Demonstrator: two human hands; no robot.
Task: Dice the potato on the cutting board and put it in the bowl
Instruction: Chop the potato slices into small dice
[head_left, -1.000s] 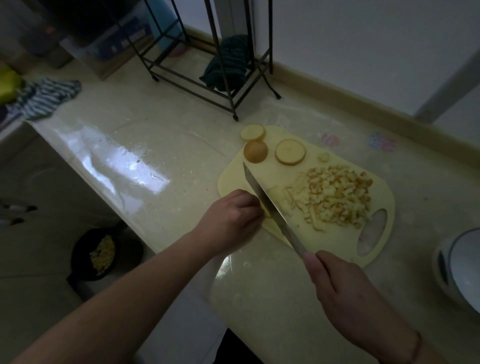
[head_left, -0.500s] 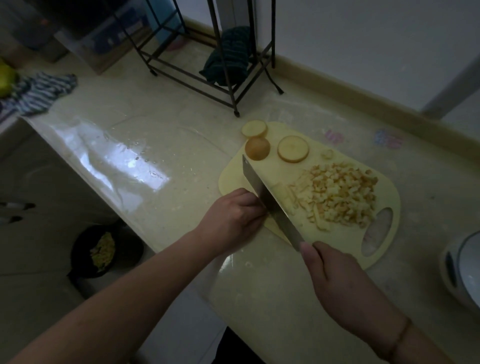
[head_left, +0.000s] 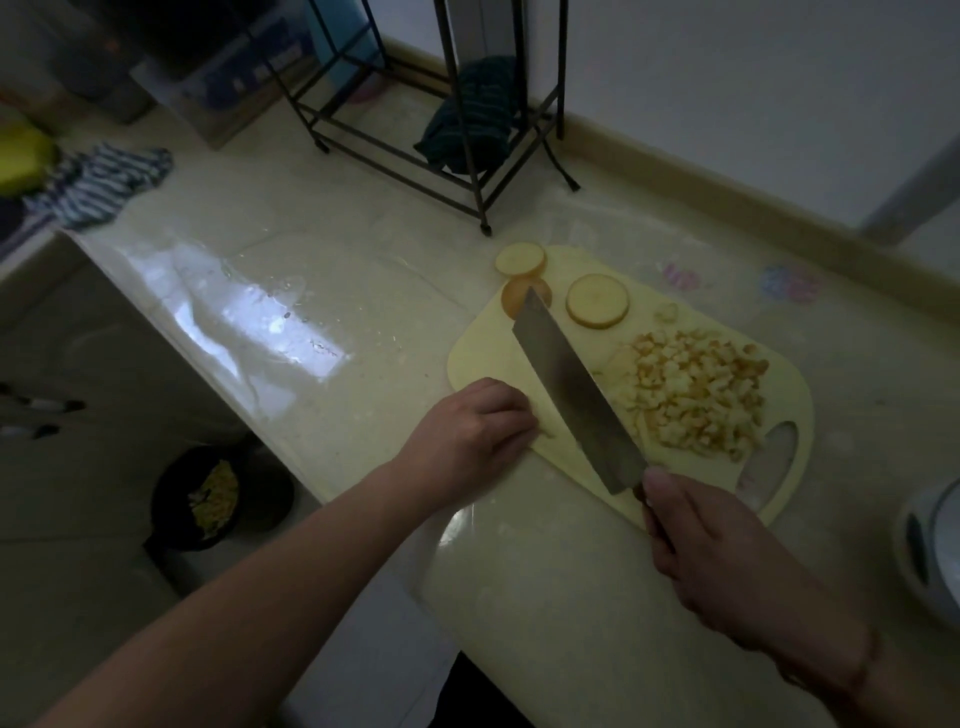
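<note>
Head view, I log roughly half done: diced potato pile (head_left: 696, 397) on cutting board (head_left: 483, 358), three slices (head_left: 597, 301) uncut, bowl possibly out of frame; right hand (head_left: 727, 561) grips knife (head_left: 576, 400), left hand (head_left: 467, 436) curled, apparently pinning a piece.

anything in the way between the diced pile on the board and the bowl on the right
Nothing visible. The diced potato lies on the right half of the cutting board, and only bare counter shows between the board's handle end and the bowl at the frame's right edge. The bowl is only partly in view.
</note>
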